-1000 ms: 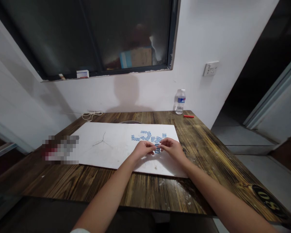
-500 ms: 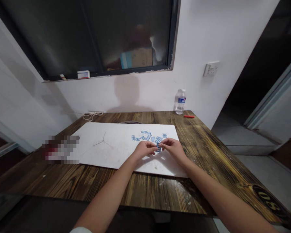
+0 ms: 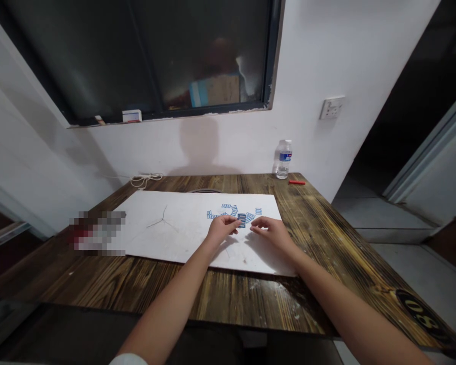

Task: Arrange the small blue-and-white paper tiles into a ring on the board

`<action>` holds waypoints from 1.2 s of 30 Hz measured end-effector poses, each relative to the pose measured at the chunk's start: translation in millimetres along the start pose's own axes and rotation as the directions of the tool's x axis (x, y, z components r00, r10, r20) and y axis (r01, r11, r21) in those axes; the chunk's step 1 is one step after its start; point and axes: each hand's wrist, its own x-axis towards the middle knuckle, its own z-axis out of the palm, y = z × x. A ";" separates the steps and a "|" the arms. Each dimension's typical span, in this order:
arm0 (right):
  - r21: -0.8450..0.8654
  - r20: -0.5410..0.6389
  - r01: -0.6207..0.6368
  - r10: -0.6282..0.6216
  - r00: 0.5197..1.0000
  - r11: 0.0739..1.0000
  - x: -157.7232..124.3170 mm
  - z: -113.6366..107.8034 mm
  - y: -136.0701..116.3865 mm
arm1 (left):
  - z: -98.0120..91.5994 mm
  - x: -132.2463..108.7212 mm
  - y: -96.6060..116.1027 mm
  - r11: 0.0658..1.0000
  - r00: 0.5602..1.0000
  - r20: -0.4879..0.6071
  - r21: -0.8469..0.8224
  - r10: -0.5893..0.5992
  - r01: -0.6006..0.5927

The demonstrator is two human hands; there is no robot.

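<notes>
Between thumb and fingers, my left hand pinches a small blue-framed rectangular piece with bar-like slots, held above the white board. My right hand is just to its right, apart from the piece, thumb and fingers parted with nothing seen between them. Several similar small blue-and-white pieces lie scattered on the white board behind my hands. Some of them are partly hidden by my left fingers. What exactly these pieces are is too small to tell.
A dark wooden table carries the board. Thin twig-like lines show on its left part. At the back stand a water bottle, a red stick-like item and a coiled white cable. A blurred patch covers the left.
My right hand has let go of the blue-framed piece and its fingers have parted. The piece stays in my left hand, raised a little and turned more upright.
</notes>
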 end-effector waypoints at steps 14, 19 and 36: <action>-0.511 0.378 0.329 -0.135 0.916 0.794 -4.9 -1.3 -15.4 | -19.2 7.1 5.0 0.994 0.979 -0.204 -0.099 0.026 -0.047; -0.577 0.418 0.344 -0.094 0.903 0.741 -5.7 -0.4 -21.9 | -18.9 6.0 5.6 0.993 0.978 -0.207 -0.109 0.025 -0.048; -0.540 0.339 0.351 -0.183 0.923 0.765 -7.2 5.1 -15.6 | -19.6 7.4 4.2 0.995 0.974 -0.226 -0.087 0.022 -0.043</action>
